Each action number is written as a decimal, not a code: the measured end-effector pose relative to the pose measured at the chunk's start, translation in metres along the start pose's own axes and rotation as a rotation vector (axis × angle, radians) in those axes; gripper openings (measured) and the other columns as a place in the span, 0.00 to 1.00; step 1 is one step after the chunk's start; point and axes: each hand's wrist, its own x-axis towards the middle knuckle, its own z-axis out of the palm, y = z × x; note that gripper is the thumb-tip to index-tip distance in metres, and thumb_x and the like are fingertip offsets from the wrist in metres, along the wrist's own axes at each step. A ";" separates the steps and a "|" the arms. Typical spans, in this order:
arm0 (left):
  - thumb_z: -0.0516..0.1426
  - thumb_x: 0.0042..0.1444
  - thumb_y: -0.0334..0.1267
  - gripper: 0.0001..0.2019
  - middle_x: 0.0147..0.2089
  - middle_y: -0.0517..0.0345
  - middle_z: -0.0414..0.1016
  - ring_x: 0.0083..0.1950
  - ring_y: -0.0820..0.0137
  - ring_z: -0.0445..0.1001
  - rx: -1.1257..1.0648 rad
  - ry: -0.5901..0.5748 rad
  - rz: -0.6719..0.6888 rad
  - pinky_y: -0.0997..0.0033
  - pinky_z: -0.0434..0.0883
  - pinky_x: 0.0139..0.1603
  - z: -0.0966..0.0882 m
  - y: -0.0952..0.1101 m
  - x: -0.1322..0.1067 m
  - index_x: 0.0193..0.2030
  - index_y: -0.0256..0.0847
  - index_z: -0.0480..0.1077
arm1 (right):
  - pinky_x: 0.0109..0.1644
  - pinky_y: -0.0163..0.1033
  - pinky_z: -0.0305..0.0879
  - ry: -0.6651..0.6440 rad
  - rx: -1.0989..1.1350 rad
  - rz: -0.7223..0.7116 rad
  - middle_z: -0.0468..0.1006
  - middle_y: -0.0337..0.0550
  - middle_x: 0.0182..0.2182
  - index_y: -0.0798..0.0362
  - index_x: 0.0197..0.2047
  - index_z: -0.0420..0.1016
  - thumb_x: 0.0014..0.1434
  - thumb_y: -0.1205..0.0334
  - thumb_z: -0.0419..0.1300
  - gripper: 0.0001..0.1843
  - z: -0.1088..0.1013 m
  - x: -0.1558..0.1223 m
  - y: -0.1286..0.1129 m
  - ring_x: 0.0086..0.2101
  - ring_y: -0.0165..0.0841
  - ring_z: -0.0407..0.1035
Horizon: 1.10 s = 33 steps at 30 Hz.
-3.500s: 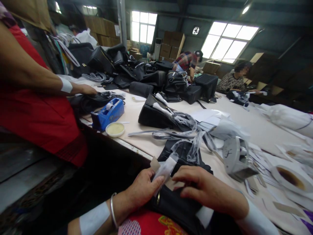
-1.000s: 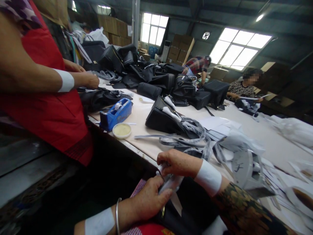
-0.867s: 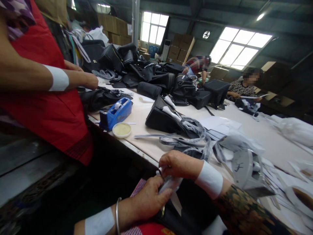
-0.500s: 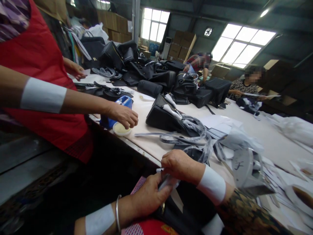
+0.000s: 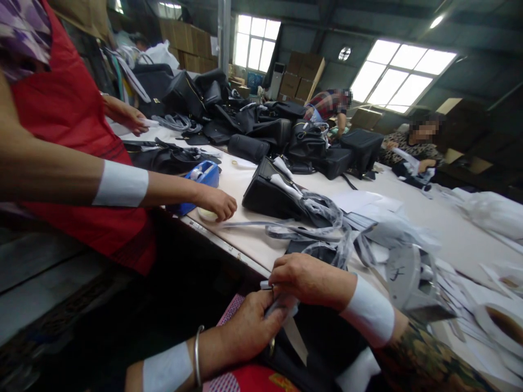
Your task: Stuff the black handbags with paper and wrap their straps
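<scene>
In my lap lies a black handbag (image 5: 327,337), partly hidden by my arms. My left hand (image 5: 253,324) is closed around a piece wrapped in pale, shiny film (image 5: 291,305), which looks like the bag's handle. Just above it, my right hand (image 5: 296,277) pinches the same wrapped piece near its upper end. A thin white strip (image 5: 295,340) hangs below my fingers over the bag. Exactly what sits between the right fingertips is hidden.
A co-worker's hand (image 5: 218,204) is over a small round dish (image 5: 207,214) beside a blue tape dispenser (image 5: 204,174). A black bag with film-wrapped straps (image 5: 272,190) lies ahead. A grey metal tape holder (image 5: 414,277) stands right; more black bags (image 5: 265,130) are heaped behind.
The co-worker's near arm has reached a little farther right over the dish. My hands stay at the wrapped piece, with my right wrist shifted slightly right. The far-right person's hands have moved.
</scene>
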 end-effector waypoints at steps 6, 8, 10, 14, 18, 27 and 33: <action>0.53 0.65 0.46 0.16 0.40 0.56 0.79 0.40 0.68 0.74 -0.002 -0.019 -0.041 0.72 0.68 0.41 0.001 -0.001 0.000 0.43 0.37 0.77 | 0.37 0.39 0.57 -0.015 -0.215 -0.132 0.75 0.42 0.28 0.55 0.28 0.76 0.59 0.70 0.62 0.07 0.001 0.006 -0.008 0.30 0.32 0.66; 0.54 0.64 0.46 0.16 0.40 0.55 0.79 0.40 0.67 0.74 0.010 -0.020 -0.050 0.72 0.68 0.41 0.001 -0.004 0.001 0.42 0.36 0.76 | 0.39 0.41 0.57 0.019 -0.244 -0.146 0.76 0.41 0.29 0.55 0.29 0.75 0.59 0.69 0.63 0.07 0.003 0.007 -0.014 0.33 0.34 0.66; 0.54 0.64 0.47 0.17 0.40 0.54 0.79 0.40 0.66 0.74 0.026 -0.021 -0.069 0.72 0.67 0.40 0.001 -0.007 0.002 0.42 0.35 0.76 | 0.39 0.43 0.56 0.069 -0.273 -0.162 0.76 0.41 0.30 0.54 0.29 0.74 0.61 0.66 0.63 0.08 0.004 0.004 -0.016 0.35 0.35 0.66; 0.54 0.63 0.53 0.22 0.33 0.56 0.75 0.33 0.69 0.69 0.057 -0.019 -0.172 0.73 0.63 0.32 -0.001 -0.020 0.003 0.39 0.33 0.76 | 0.38 0.44 0.56 0.282 -0.326 -0.078 0.76 0.42 0.31 0.53 0.38 0.76 0.67 0.63 0.58 0.07 0.010 -0.026 -0.012 0.33 0.35 0.65; 0.56 0.59 0.59 0.26 0.35 0.54 0.75 0.34 0.69 0.68 -0.081 -0.019 -0.219 0.74 0.62 0.31 -0.002 -0.032 0.004 0.41 0.32 0.77 | 0.43 0.44 0.60 0.390 -0.338 0.006 0.78 0.47 0.43 0.50 0.60 0.70 0.70 0.68 0.50 0.18 0.036 -0.075 -0.007 0.38 0.36 0.67; 0.58 0.57 0.59 0.27 0.31 0.54 0.73 0.30 0.72 0.66 -0.169 -0.055 -0.218 0.73 0.63 0.30 0.001 -0.026 0.003 0.40 0.29 0.76 | 0.43 0.43 0.65 0.554 -0.139 0.048 0.78 0.48 0.38 0.52 0.46 0.76 0.67 0.69 0.49 0.15 0.099 -0.095 -0.032 0.37 0.37 0.69; 0.55 0.62 0.49 0.20 0.50 0.48 0.76 0.50 0.59 0.72 0.246 -0.007 0.001 0.63 0.69 0.55 0.004 -0.016 -0.003 0.53 0.38 0.73 | 0.57 0.52 0.58 0.539 -0.019 0.079 0.75 0.47 0.55 0.51 0.36 0.78 0.61 0.70 0.60 0.07 0.058 -0.064 -0.033 0.58 0.45 0.63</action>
